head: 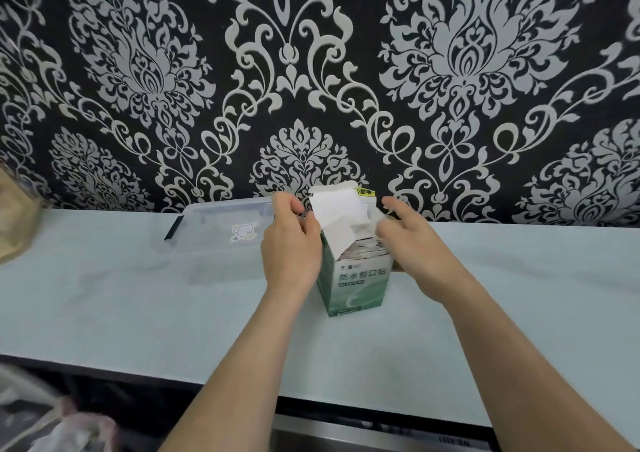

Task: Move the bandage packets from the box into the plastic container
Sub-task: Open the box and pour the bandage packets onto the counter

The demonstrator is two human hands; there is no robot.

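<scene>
Centre frame, on the pale surface: my view over the link shows a green-and-white cardboard box standing upright with its top open. Thin bandage packets are packed on edge inside, just below the rim. The left hand pinches the white flap at its left edge, fingers curled and pressed together on it. The right hand hovers at the box's right side, fingers loosely spread and holding nothing; I cannot tell whether its thumb touches the box. The packets lie between the two hands, just beside the right fingertips, not yet taken. I judge them light, flat, floppy and slick-wrapped, tightly stacked. They look best pinched by their top edges, several together, and drawn straight up while the other hand steadies the light box, which could tip. The clear plastic container, with a black clip, sits left of centre just behind the left hand, against the black-and-silver patterned wall.
</scene>
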